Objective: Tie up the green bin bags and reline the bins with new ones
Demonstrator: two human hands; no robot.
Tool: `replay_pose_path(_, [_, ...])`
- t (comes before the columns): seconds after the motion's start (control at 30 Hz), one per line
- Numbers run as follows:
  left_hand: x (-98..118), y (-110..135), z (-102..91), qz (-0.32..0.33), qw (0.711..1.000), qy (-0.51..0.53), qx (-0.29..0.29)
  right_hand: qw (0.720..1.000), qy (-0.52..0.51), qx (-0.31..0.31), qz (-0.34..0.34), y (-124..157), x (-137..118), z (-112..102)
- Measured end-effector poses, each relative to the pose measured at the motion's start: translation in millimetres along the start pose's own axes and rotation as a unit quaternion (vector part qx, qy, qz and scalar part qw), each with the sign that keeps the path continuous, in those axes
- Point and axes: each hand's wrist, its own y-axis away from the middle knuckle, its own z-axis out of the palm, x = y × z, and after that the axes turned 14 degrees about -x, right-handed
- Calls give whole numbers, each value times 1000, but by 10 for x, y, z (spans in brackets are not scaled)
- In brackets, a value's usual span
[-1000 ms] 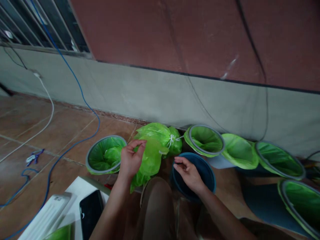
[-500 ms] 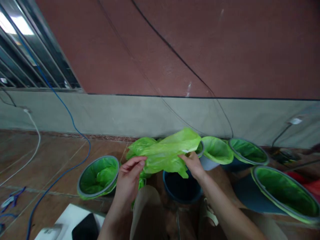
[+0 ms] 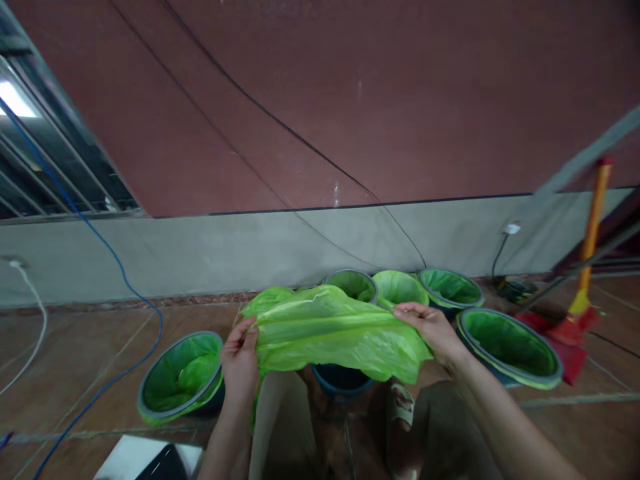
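Pinching one end, the left hand (image 3: 241, 357) has thumb and fingers closed on a green bag (image 3: 335, 331); the right hand (image 3: 433, 329) likewise pinches the opposite end. The bag stretches between them — partly hiding a blue bucket (image 3: 345, 391) — and a green-lined bin (image 3: 160, 380) stands to the left.

The bag (image 3: 340, 333) is bright green, and the liners (image 3: 183, 377) in 5 bins (image 3: 494, 371) are green too. The bucket (image 3: 343, 389) is dark blue. The wall (image 3: 300, 133) is brownish red up high and pale grey down low, and the broom (image 3: 591, 227) is orange-yellow and red.
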Motion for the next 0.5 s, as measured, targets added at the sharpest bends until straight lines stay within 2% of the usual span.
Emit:
replay_pose_path(0.1, [19,48,38,15,1000,12,19,995,-70,75,17,10,-33,-344])
replay_pose_path(0.2, [50,89,73,13,998,44,39,977,-13,212,-29,77,28,-640])
replay_pose_path(0.27, [75,119,105,-4,997,62,51,961,42,266,-58,190,73,-716])
replay_pose_path(0.33, [98,153,150,-25,996,73,54,961,70,256,-79,335,97,-642])
replay_pose_path(0.37, [109,172,179,-33,995,76,50,967,78,227,-84,402,101,-549])
replay_pose_path(0.5, [152,287,334,-56,996,69,26,994,75,58,-62,474,91,48])
